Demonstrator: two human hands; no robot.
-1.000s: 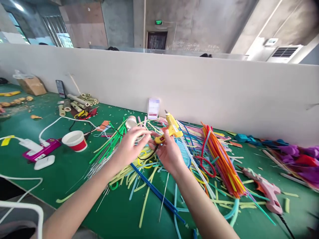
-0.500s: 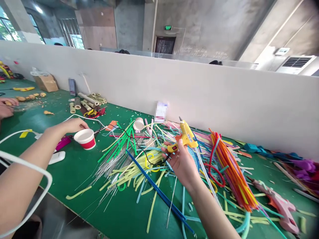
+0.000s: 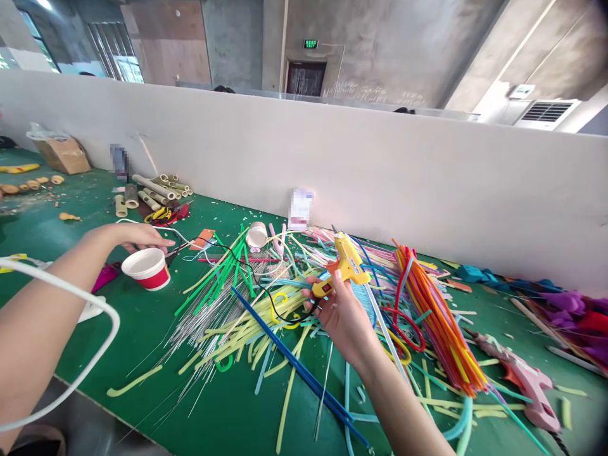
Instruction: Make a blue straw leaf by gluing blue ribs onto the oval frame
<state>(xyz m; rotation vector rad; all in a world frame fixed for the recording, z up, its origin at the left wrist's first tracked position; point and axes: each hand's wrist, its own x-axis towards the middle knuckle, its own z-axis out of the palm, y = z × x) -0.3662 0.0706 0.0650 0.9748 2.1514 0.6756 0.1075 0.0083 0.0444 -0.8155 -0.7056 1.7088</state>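
My right hand [image 3: 339, 310] is wrapped round the handle of a yellow glue gun [image 3: 349, 259], its nozzle pointing up and away. A clear glue stick [image 3: 380, 320] sticks out of its back end, and a black cord [image 3: 270, 291] runs from the handle to the left. My left hand [image 3: 142, 236] reaches just behind a white paper cup [image 3: 147, 269] with a red band. Its fingers are stretched out to the right, their tips beside the black and white cords; the cup partly hides them. Below the gun lie pale yellow pipe cleaners [image 3: 256, 323] and thin metal wires [image 3: 204, 323].
Orange pipe cleaners [image 3: 441, 323] stand bundled at the right, near a pink glue gun [image 3: 527, 380]. Bamboo pieces [image 3: 159, 190] and yellow-handled pliers [image 3: 159, 216] lie at the back left. A white cable [image 3: 102, 304] loops across my left forearm. A pale partition [image 3: 403, 183] borders the green table [image 3: 213, 411].
The view has turned slightly right. My left hand has moved further right past the cup's back rim, its fingers straightening. My right hand still holds the glue gun in much the same pose.
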